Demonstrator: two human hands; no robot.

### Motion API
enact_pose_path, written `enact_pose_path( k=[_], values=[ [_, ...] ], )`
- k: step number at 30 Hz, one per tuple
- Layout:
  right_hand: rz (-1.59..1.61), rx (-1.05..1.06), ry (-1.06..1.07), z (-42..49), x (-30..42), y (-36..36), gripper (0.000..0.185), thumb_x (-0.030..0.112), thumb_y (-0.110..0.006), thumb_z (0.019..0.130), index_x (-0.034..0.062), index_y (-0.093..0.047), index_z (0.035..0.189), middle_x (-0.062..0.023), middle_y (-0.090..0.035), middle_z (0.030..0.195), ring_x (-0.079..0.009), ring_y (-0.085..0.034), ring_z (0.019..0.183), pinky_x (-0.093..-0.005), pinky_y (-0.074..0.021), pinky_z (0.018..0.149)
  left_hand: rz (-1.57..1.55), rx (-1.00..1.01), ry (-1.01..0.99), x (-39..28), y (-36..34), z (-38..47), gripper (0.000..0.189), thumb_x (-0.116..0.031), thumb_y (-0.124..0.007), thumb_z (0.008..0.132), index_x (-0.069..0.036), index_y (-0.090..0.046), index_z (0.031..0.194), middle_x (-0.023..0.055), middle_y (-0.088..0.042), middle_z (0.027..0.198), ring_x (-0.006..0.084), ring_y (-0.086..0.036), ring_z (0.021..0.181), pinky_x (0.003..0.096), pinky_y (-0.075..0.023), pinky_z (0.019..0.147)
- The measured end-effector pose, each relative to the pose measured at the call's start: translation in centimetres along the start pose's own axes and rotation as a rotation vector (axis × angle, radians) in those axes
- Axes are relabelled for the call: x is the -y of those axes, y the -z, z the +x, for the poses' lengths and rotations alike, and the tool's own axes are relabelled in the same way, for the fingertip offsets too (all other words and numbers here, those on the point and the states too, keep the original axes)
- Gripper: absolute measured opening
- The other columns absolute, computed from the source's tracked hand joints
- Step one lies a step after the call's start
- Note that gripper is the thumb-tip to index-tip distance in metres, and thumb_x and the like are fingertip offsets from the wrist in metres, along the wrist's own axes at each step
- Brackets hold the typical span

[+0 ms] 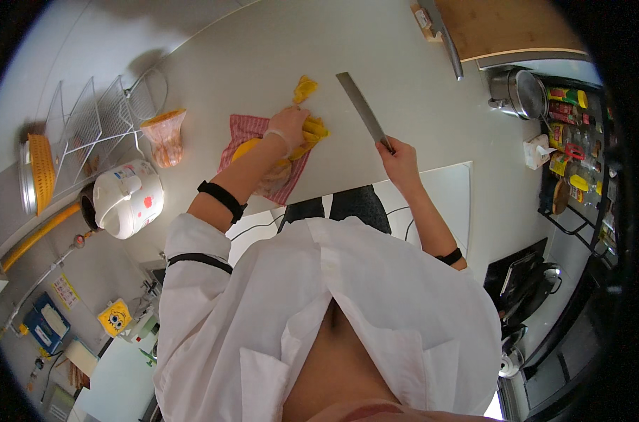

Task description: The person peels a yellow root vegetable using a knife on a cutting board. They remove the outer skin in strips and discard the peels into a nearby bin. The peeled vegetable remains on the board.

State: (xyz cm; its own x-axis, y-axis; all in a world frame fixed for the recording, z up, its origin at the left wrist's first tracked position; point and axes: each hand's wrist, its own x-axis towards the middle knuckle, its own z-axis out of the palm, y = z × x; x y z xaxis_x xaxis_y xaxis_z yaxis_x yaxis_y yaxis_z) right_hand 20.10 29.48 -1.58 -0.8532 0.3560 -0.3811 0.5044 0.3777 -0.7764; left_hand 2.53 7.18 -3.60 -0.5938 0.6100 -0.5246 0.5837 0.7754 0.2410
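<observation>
My right hand (401, 164) grips the handle of a kitchen knife (364, 108), its broad blade seen nearly edge-on and pointing away over the pale countertop. Thinly gloved, my left hand (289, 129) rests with bent fingers on crumpled yellow pieces (315, 133); its fingertips are hidden. They lie at the edge of a red-and-white striped cloth (243, 126). Partly behind my left forearm, a yellow-orange food piece (245, 149) and a pale, clear-wrapped part (274, 179) sit on that cloth. Another small yellow piece (304, 88) lies just beyond my left hand.
A plastic-wrapped cut squash (164, 140) stands at left, beside a white wire rack (100, 126) and a white lidded appliance (135, 198). At upper right, another knife (446, 45) lies by a wooden board (509, 26). A steel pot (517, 95) and a bottle rack (575, 227) stand at right.
</observation>
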Motion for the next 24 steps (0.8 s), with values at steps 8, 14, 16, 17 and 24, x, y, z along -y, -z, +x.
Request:
enact_pose_path(
  k=[8,14,16,17,24],
  values=[
    [0.04,-0.043,-0.004,0.1,0.1,0.3,0.024,0.021,-0.062,0.089,0.0021,-0.068,0.103,-0.0187,-0.058,0.063,-0.0254,-0.054,0.052,-0.037,-0.0437,0.054,-0.587,0.175,0.115,3.5,2.7,0.5,0.058,-0.015,-0.085,0.065,-0.005,-0.062,0.117,0.0125,-0.067,0.111,0.0257,-0.063,0.101,0.0307,-0.0502,0.09],
    [0.015,-0.02,-0.036,0.1,0.2,0.6,0.024,0.02,-0.062,0.089,0.0025,-0.068,0.104,-0.0179,-0.059,0.063,-0.0225,-0.053,0.051,-0.0359,-0.044,0.054,-0.972,0.161,0.11,6.2,4.2,0.9,0.059,-0.007,-0.084,0.067,0.0,-0.061,0.12,0.0103,-0.066,0.114,0.0195,-0.062,0.104,0.0276,-0.0489,0.091],
    [0.029,-0.027,-0.046,0.1,0.0,0.5,0.024,0.021,-0.062,0.089,0.0026,-0.068,0.104,-0.0177,-0.059,0.063,-0.0218,-0.053,0.051,-0.0358,-0.0438,0.054,-1.001,0.278,0.063,6.5,4.4,1.0,0.058,-0.005,-0.084,0.067,-0.001,-0.061,0.12,0.0101,-0.065,0.115,0.0198,-0.062,0.105,0.0277,-0.0486,0.092],
    [0.04,-0.034,-0.044,0.1,-0.2,0.5,0.024,0.021,-0.062,0.089,0.0026,-0.068,0.104,-0.0175,-0.059,0.063,-0.0215,-0.053,0.051,-0.0358,-0.0436,0.053,-0.968,0.356,0.032,6.5,4.4,1.0,0.057,-0.004,-0.084,0.066,-0.002,-0.061,0.119,0.0099,-0.065,0.115,0.0204,-0.061,0.105,0.0281,-0.0484,0.093],
    [0.058,-0.037,-0.072,0.2,-0.6,0.1,0.024,0.02,-0.063,0.088,0.0022,-0.068,0.104,-0.0171,-0.058,0.063,-0.0199,-0.052,0.051,-0.0345,-0.0432,0.053,-0.123,0.258,-0.466,1.9,1.9,0.1,0.051,0.0,-0.083,0.06,-0.014,-0.065,0.106,0.0076,-0.064,0.11,0.0293,-0.059,0.107,0.0358,-0.0478,0.096]
  ],
)
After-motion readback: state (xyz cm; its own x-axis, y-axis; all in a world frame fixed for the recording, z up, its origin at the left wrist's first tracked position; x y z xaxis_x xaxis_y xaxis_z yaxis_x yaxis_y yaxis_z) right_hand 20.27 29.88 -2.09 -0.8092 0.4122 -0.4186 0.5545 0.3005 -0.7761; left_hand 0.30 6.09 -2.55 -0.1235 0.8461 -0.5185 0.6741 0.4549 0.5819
